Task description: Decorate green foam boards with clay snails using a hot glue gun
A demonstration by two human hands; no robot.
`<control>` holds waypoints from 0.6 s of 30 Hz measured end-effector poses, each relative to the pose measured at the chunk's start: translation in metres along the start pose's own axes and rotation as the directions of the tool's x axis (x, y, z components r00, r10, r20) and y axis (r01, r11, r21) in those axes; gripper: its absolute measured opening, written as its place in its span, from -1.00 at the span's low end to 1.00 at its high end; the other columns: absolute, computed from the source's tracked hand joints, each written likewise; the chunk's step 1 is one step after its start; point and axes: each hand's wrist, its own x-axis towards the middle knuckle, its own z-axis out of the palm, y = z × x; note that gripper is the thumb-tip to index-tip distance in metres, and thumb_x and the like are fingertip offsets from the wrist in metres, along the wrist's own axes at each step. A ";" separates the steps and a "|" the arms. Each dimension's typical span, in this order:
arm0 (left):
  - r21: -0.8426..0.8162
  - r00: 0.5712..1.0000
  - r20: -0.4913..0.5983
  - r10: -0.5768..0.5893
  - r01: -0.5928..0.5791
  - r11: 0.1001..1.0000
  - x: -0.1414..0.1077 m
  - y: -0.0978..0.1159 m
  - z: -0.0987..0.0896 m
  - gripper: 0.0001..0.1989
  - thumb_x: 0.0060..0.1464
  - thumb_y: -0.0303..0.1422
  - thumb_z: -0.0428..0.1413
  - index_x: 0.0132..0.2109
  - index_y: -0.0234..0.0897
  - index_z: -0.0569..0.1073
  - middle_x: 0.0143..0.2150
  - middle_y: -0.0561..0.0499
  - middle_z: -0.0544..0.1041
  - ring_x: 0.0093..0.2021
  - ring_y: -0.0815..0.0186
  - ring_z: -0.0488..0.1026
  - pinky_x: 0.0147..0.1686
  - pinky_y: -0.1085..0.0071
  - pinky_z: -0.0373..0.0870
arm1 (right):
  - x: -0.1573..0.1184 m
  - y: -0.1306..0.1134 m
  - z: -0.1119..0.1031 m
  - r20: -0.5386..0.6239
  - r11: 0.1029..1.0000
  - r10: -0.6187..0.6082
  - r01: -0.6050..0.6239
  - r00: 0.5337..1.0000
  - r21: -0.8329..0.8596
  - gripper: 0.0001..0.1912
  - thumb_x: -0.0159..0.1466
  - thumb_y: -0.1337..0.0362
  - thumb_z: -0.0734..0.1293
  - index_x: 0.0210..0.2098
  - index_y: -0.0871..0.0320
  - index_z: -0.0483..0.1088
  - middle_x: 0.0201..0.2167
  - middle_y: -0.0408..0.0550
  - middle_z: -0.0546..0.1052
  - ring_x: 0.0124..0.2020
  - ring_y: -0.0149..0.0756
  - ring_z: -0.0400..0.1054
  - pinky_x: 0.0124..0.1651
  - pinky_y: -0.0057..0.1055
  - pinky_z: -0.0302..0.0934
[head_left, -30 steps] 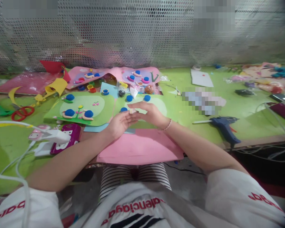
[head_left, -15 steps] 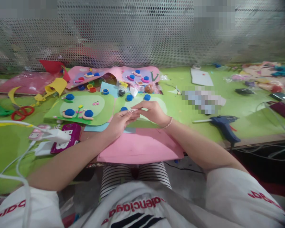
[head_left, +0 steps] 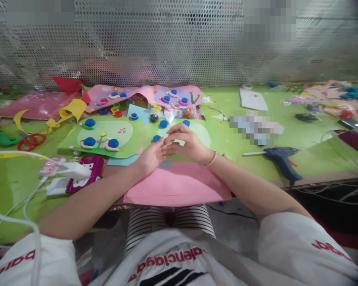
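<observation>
My left hand (head_left: 152,156) and my right hand (head_left: 192,143) meet at the fingertips above the right half of a green card (head_left: 205,138). The fingers of both are bent and pinched together; whatever small thing lies between them is hidden. Blue domed clay pieces (head_left: 164,124) sit on this half, one of them just beyond my left fingertips. On the card's left half (head_left: 128,137) are blue-shelled clay snails (head_left: 112,143), a flower and a small pink butterfly. Pink sheets (head_left: 179,184) lie under my wrists at the table edge.
Behind the card stand small clay bags (head_left: 168,116) and a decorated pink card (head_left: 152,92). Red-handled scissors (head_left: 31,142) and a purple case (head_left: 93,163) with white plugs and cables are at left. A glue gun (head_left: 282,161) lies at right. A perforated metal screen (head_left: 179,43) rises behind.
My fingers have shifted slightly against each other, with the right fingers arching higher and the left hand turning a little. The view has moved slightly; the things on the table stay put.
</observation>
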 end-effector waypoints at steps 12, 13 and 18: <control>0.181 0.988 0.134 0.079 -0.103 0.978 0.001 -0.005 -0.008 -0.77 0.04 -0.27 0.23 -0.27 -0.40 0.52 -0.31 -0.14 0.60 -0.27 0.21 0.57 -0.05 0.23 0.43 | 0.003 0.002 0.004 0.070 0.883 0.378 -0.382 0.923 0.273 -0.76 0.18 0.12 0.38 -0.34 0.19 0.53 -0.40 -0.04 0.56 -0.41 -0.39 0.41 -0.35 -0.44 0.33; 0.209 0.989 0.110 0.101 -0.122 0.970 0.001 -0.005 -0.008 -0.74 0.02 -0.24 0.25 -0.28 -0.40 0.52 -0.34 -0.13 0.60 -0.30 0.24 0.57 -0.10 0.28 0.45 | 0.004 0.000 0.005 0.045 0.876 0.398 -0.394 0.916 0.280 -0.74 0.17 0.11 0.38 -0.36 0.21 0.52 -0.41 -0.04 0.56 -0.42 -0.40 0.41 -0.36 -0.45 0.33; 0.284 0.980 -0.038 0.194 -0.176 0.943 0.002 -0.001 -0.009 -0.74 -0.10 -0.26 0.32 -0.41 -0.38 0.47 -0.47 -0.04 0.57 -0.42 0.36 0.53 -0.28 0.44 0.47 | 0.006 -0.002 0.001 -0.126 0.854 0.474 -0.420 0.872 0.306 -0.73 0.17 0.10 0.38 -0.33 0.21 0.51 -0.49 -0.09 0.53 -0.50 -0.43 0.37 -0.40 -0.46 0.33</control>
